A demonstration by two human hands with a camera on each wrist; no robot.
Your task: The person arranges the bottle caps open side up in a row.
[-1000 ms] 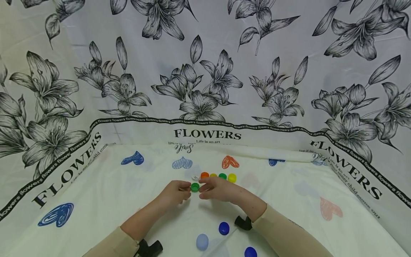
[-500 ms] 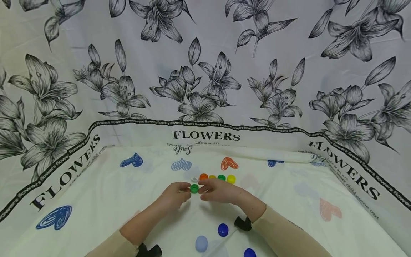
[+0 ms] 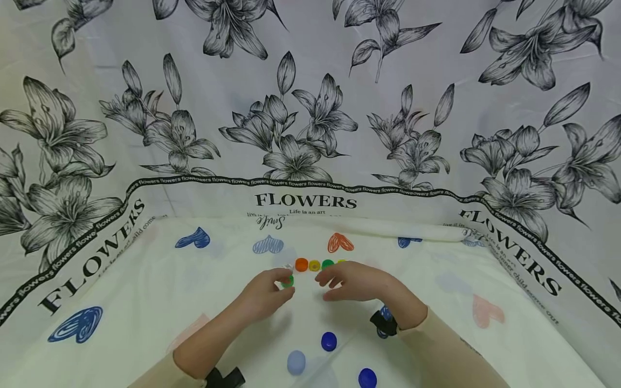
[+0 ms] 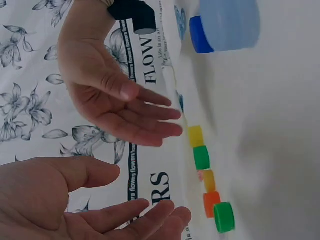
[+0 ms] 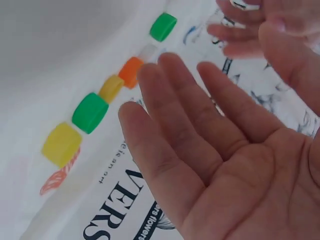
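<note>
A green bottle cap [image 3: 289,281] sits on the cloth in front of a row of caps, beside my left hand [image 3: 264,293]. In the left wrist view that hand's fingers [image 4: 125,215] are spread and hold nothing, apart from the green cap. My right hand [image 3: 356,281] hovers by the row's right part, its fingers [image 5: 185,115] loosely extended around nothing. An orange cap [image 3: 301,264], an amber-yellow cap [image 3: 314,265], a second green cap [image 3: 328,264] and a yellow cap [image 5: 61,144] stand side by side. A whitish cap [image 5: 148,51] at the left end is mostly hidden.
Nearer the person lie a dark blue cap [image 3: 329,341], a pale blue cap [image 3: 296,362] and another dark blue cap [image 3: 367,378]. A white cloth [image 3: 427,280] with printed hearts covers the table. Behind it hangs a flower-printed curtain [image 3: 204,81].
My right hand has drawn away to the right from the front green cap, uncovering the orange and amber caps. The left hand's fingers have come off that cap. The head view has shifted slightly.
</note>
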